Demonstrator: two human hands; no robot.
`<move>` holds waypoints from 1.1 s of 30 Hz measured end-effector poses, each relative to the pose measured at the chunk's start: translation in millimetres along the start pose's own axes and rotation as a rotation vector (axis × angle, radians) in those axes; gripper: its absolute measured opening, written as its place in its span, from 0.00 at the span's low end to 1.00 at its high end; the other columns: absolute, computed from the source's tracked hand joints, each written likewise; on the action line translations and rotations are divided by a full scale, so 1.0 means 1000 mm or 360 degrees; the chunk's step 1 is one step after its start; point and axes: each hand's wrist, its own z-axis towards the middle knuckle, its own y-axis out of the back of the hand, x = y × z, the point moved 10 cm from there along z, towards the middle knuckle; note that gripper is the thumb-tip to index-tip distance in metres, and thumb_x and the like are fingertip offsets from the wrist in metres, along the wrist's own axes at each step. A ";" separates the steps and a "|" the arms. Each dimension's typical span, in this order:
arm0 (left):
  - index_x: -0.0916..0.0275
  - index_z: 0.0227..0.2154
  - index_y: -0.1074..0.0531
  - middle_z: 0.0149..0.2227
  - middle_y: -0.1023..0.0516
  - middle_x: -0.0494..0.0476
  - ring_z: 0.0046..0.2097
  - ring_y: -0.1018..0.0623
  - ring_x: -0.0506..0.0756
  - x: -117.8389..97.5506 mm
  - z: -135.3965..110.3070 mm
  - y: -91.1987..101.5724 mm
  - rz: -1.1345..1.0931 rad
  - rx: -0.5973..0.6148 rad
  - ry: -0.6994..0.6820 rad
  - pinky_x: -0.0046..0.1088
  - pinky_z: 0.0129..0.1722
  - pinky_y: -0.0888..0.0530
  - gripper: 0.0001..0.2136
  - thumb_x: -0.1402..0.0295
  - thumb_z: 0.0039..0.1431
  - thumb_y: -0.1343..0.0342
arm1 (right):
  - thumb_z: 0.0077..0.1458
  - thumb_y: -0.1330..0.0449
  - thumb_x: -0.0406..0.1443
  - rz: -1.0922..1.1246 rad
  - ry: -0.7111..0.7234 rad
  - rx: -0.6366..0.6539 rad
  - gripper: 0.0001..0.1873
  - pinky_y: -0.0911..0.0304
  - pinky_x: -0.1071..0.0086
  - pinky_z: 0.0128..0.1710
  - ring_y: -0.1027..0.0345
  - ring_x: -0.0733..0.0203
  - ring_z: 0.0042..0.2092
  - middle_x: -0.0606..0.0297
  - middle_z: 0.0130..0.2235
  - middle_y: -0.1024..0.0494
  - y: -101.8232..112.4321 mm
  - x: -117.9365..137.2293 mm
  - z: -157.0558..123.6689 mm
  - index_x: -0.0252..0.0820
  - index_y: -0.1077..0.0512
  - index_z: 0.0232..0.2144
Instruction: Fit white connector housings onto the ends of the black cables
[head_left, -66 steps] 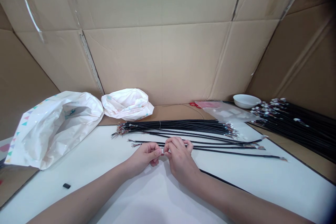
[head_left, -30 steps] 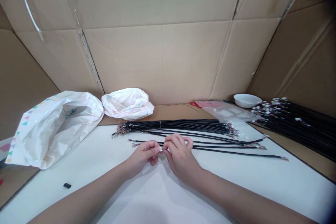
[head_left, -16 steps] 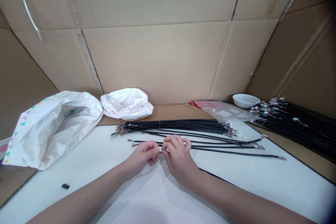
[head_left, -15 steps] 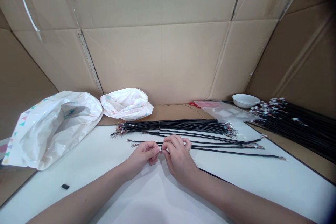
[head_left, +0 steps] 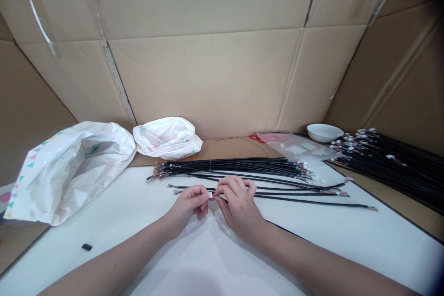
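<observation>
Between thumb and fingers, my left hand (head_left: 193, 201) pinches a small white connector (head_left: 210, 194). My right hand (head_left: 237, 201) is closed at the connector's right side, its fingertips on thin wires at the end of a black cable (head_left: 282, 230). That cable passes under my right hand and forearm; most of its wire end is hidden by the fingers. Just beyond my hands lie several loose black cables (head_left: 312, 200) with bare wire ends. Behind them rests a tied bundle of black cables (head_left: 243, 165).
Two white plastic bags (head_left: 114, 157) stand at the left and back. A white bowl (head_left: 324, 132) and a clear plastic bag (head_left: 298, 146) are at the back right. Cables with white connectors (head_left: 409, 171) are piled at right. A short black tube piece (head_left: 86, 247) lies front left. Cardboard walls surround the table.
My fingertips have drawn slightly apart, so more of the white connector and the thin wires shows between them. The rest looks the same.
</observation>
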 end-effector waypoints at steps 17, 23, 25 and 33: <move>0.65 0.22 0.34 0.19 0.33 0.50 0.22 0.35 0.47 0.001 0.001 -0.002 0.0036 0.0073 -0.0001 0.22 0.24 0.38 0.18 0.54 0.48 0.38 | 0.58 0.50 0.27 -0.0099 0.0139 -0.0029 0.07 0.56 0.63 0.43 0.37 0.62 0.42 0.64 0.35 0.28 0.004 0.009 0.000 0.39 0.36 0.29; 0.65 0.24 0.33 0.20 0.33 0.50 0.22 0.35 0.47 0.000 0.001 -0.003 0.0093 0.0078 -0.0005 0.23 0.24 0.38 0.18 0.53 0.49 0.39 | 0.57 0.51 0.26 -0.0080 0.0130 0.0008 0.08 0.55 0.63 0.43 0.38 0.62 0.42 0.65 0.35 0.28 0.001 0.009 -0.001 0.39 0.36 0.29; 0.65 0.24 0.34 0.21 0.33 0.49 0.23 0.35 0.47 0.000 0.001 -0.003 0.0109 0.0082 -0.0008 0.23 0.24 0.38 0.19 0.53 0.49 0.39 | 0.57 0.51 0.26 -0.0071 0.0111 0.0016 0.08 0.55 0.63 0.42 0.37 0.62 0.42 0.64 0.35 0.28 0.001 0.007 -0.001 0.39 0.36 0.29; 0.65 0.25 0.34 0.22 0.33 0.49 0.23 0.34 0.46 -0.001 0.000 -0.005 0.0159 0.0095 -0.0014 0.23 0.25 0.37 0.18 0.53 0.51 0.40 | 0.57 0.52 0.26 0.0018 0.0054 0.0025 0.09 0.55 0.64 0.42 0.37 0.63 0.41 0.64 0.34 0.28 0.002 0.006 -0.001 0.39 0.36 0.29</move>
